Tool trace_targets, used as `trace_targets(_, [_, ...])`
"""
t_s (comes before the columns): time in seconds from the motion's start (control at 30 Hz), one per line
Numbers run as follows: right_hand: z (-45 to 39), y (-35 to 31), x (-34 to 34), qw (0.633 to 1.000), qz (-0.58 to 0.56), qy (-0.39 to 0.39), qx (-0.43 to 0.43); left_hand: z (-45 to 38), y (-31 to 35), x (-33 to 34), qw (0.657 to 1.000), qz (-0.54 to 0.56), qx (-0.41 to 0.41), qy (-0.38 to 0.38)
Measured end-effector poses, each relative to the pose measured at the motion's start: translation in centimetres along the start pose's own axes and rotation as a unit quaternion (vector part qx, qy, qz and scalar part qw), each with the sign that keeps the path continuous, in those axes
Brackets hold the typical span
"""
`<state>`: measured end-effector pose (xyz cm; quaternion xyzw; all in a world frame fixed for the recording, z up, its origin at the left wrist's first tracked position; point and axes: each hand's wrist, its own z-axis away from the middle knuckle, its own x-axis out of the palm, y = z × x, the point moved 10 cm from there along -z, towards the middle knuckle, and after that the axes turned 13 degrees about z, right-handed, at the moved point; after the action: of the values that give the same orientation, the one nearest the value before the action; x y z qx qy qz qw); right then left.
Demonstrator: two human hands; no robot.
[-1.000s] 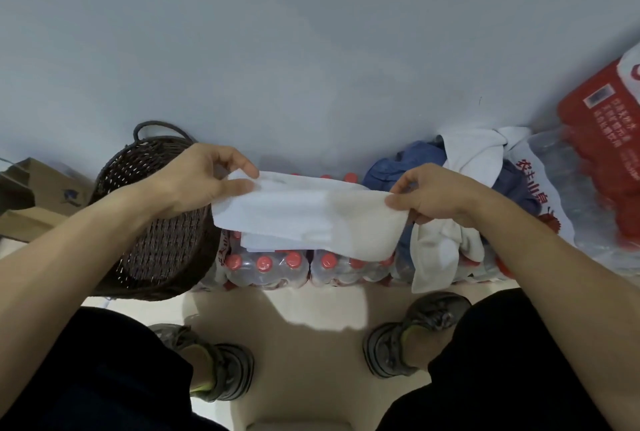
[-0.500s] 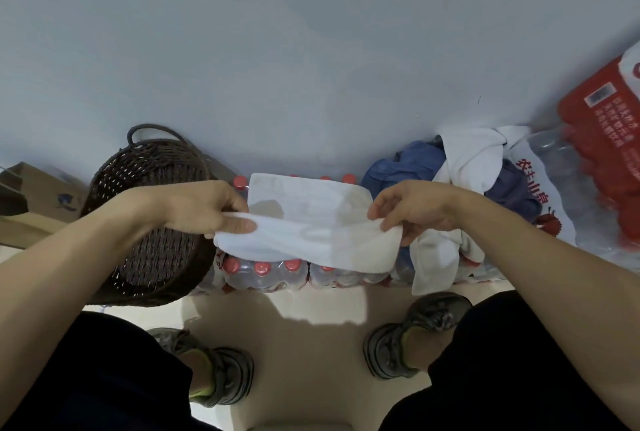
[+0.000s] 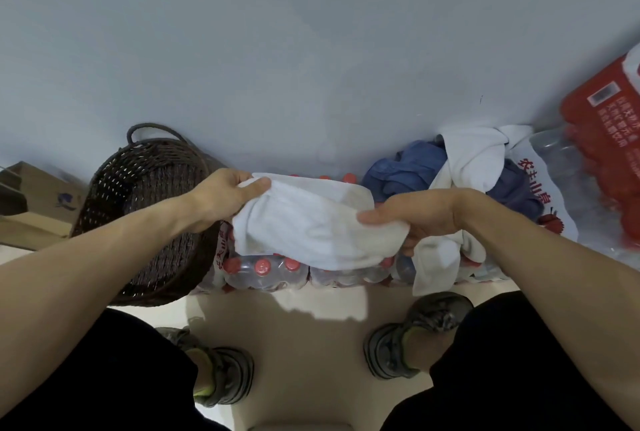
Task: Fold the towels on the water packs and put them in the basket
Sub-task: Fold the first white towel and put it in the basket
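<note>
I see my left hand (image 3: 221, 197) and right hand (image 3: 420, 214) gripping the folded white towel (image 3: 311, 226) mid-frame, seemingly above the water packs (image 3: 266, 273).

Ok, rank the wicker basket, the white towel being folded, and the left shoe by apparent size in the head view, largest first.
1. wicker basket
2. white towel held by left hand and right hand; nearer the camera, so its true size is unsure
3. left shoe
</note>
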<state>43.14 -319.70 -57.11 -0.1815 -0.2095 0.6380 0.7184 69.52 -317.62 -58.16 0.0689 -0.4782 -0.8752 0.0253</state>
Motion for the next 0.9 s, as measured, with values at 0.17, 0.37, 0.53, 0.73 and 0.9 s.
trace_targets(0.17, [-0.8, 0.3, -2.1, 0.991, 0.075, 0.109, -0.019, -0.9, -3.4, 0.6, 0.991, -0.032, -0.118, -0.050])
trace_targets(0.37, [-2.4, 2.4, -4.5, 0.981, 0.043, 0.189, 0.011, -3.6, -5.0, -1.9, 0.976, -0.148, -0.159, -0.026])
trace_targets(0.53, [-4.5, 4.7, -6.7, 0.945, 0.000, 0.324, 0.051, -6.9, -5.3, -2.2, 0.965, -0.235, -0.103, 0.060])
trace_targets(0.73, [-6.6, 7.1, -9.3, 0.902, 0.048, 0.405, 0.139, -9.3, -5.4, -1.6, 0.965, -0.242, -0.040, 0.090])
trace_targets(0.9, [-7.4, 4.5, -10.2, 0.851, 0.293, 0.435, 0.039, -10.5, -4.6, -2.1, 0.947, -0.302, -0.010, 0.108])
